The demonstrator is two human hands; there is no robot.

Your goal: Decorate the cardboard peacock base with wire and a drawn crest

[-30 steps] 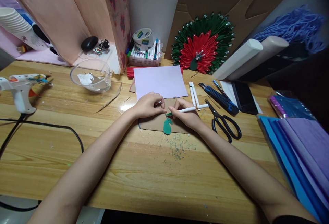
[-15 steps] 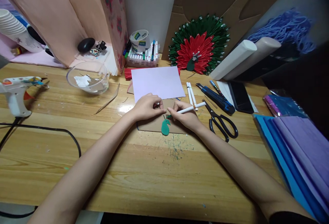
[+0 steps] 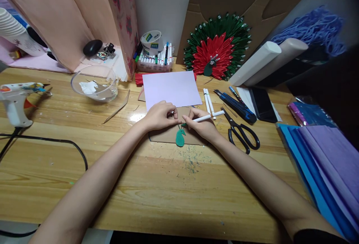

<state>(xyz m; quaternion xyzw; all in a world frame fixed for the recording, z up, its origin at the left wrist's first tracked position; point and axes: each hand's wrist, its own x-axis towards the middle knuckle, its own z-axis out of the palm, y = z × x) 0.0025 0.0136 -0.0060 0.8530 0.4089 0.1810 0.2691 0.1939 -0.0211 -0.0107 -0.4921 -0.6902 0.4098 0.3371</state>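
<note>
My right hand (image 3: 202,126) pinches a white marker (image 3: 206,117) whose green tip touches a brown piece of cardboard (image 3: 165,135) on the wooden desk (image 3: 157,184). A green teardrop shape (image 3: 180,138) is coloured in on the cardboard just below the tip. My left hand (image 3: 161,116) rests on the cardboard beside it, fingers curled and pressed down on the piece. A lilac sheet of paper (image 3: 171,88) lies just behind both hands.
Black scissors (image 3: 241,132), a blue utility knife (image 3: 236,106) and two white markers (image 3: 208,101) lie to the right. Left are a glass bowl (image 3: 94,83), a glue gun (image 3: 17,96) and its cable (image 3: 56,143). A red-green fan ornament (image 3: 217,49), marker box (image 3: 155,61) and coloured sheets (image 3: 322,161) stand around.
The view shifted slightly; my hands stay on the cardboard, the marker tip moving only a little by the green shape.
</note>
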